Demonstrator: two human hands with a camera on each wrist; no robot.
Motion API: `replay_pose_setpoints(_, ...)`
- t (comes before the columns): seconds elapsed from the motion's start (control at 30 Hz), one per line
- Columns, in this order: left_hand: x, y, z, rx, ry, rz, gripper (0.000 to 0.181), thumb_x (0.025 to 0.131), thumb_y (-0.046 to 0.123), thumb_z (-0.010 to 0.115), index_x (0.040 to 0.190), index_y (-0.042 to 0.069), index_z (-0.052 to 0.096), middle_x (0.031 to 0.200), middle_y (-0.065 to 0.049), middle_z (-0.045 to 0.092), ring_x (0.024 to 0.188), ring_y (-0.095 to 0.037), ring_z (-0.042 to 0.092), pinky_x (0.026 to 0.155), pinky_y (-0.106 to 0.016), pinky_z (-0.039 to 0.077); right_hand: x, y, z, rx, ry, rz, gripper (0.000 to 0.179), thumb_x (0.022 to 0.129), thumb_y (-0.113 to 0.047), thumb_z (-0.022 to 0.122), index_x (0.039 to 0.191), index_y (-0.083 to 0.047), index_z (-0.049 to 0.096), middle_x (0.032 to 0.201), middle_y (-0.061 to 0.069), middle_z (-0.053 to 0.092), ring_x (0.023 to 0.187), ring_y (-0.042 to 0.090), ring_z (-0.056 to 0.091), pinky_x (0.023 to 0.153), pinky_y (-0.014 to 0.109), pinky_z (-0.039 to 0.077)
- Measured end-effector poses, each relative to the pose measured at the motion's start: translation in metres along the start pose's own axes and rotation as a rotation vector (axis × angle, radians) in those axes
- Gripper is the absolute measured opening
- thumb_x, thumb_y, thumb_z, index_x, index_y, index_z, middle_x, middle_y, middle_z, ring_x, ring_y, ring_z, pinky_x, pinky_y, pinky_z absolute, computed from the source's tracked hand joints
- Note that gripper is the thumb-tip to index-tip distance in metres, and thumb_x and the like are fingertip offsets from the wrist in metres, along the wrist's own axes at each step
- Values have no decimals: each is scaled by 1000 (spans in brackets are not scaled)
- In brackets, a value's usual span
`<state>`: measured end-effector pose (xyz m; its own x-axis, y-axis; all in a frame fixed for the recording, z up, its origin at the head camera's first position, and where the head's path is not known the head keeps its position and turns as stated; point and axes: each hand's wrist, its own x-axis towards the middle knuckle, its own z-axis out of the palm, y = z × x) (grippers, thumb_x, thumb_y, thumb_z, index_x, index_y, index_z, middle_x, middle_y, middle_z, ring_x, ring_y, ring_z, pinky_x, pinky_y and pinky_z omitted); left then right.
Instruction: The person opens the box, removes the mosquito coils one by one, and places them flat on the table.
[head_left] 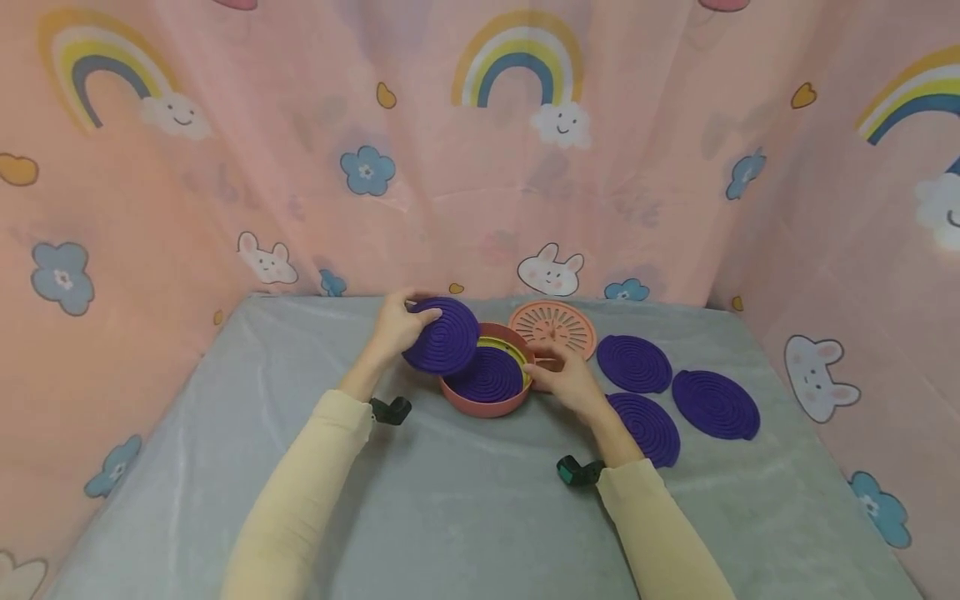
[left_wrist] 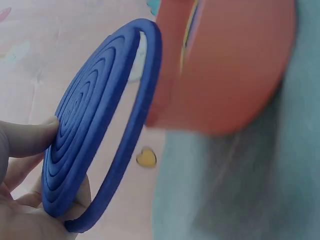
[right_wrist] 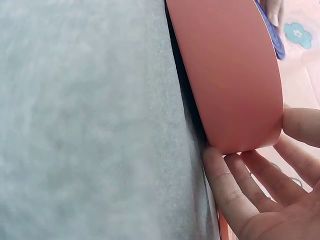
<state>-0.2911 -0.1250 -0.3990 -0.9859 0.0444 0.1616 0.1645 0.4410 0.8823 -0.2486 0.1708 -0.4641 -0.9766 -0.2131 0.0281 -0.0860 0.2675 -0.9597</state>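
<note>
My left hand (head_left: 397, 327) pinches a purple spiral-ribbed coaster (head_left: 442, 336), thumb on its face and fingers behind. The coaster is tilted above the left rim of a round pink box (head_left: 489, 408). It looks blue in the left wrist view, where a curved outer strip (left_wrist: 134, 125) stands apart from the coil. Inside the box lies another purple coaster (head_left: 487, 375), with a yellow piece (head_left: 513, 350) partly showing around it. At the box's right side, my right hand (head_left: 567, 379) holds the wall (right_wrist: 235, 75), thumb near the rim and fingertips against the outside.
A pink slotted round lid (head_left: 555, 327) lies behind the box. Three more purple coasters lie to the right: one farther back (head_left: 634, 363), one at the far right (head_left: 716, 405) and one partly behind my right wrist (head_left: 648, 429). A patterned pink curtain (head_left: 450, 225) borders the grey-covered table (head_left: 465, 517).
</note>
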Motion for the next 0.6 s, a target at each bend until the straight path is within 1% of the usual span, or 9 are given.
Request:
replay_pose_setpoints(0.1,-2,-7,-11,11,19,-19,34,95,9,72,128,1,67,125,-19,62,117,-37,56,102,-51,46,0,1,1,-1,9,9,42,97,-15,72,136,-5,61,132,21,61,119,36,61,84,33,59)
replay_pose_setpoints(0.23,-4,-17,-26,20,34,-61,36,95,11,72,129,1,66,126,-19,61,118,-37,55,103,-52,45,0,2,0,-11,16,19,41,97,-14,72,136,-6,61,131,19,61,119,34,61,85,33,59)
replay_pose_setpoints(0.33,-4,-26,-36,33,45,-87,36,96,12,72,130,1,66,128,-20,59,120,-38,54,105,-52,44,0,2,-1,-15,8,16,42,98,-12,70,137,-3,59,133,22,60,121,37,60,85,33,59)
replay_pose_setpoints(0.5,-6,-39,-53,53,54,-120,38,97,12,70,132,0,63,132,-21,57,127,-40,51,110,-54,39,-1,2,-1,19,-1,17,45,98,-11,70,139,0,58,136,25,57,122,39,59,83,32,59)
replay_pose_setpoints(0.6,-9,-47,-65,66,56,-133,39,98,12,69,133,-2,62,135,-24,55,130,-42,48,111,-55,38,-2,0,1,29,-1,21,44,98,-13,71,138,-3,59,135,23,58,120,37,60,83,31,59)
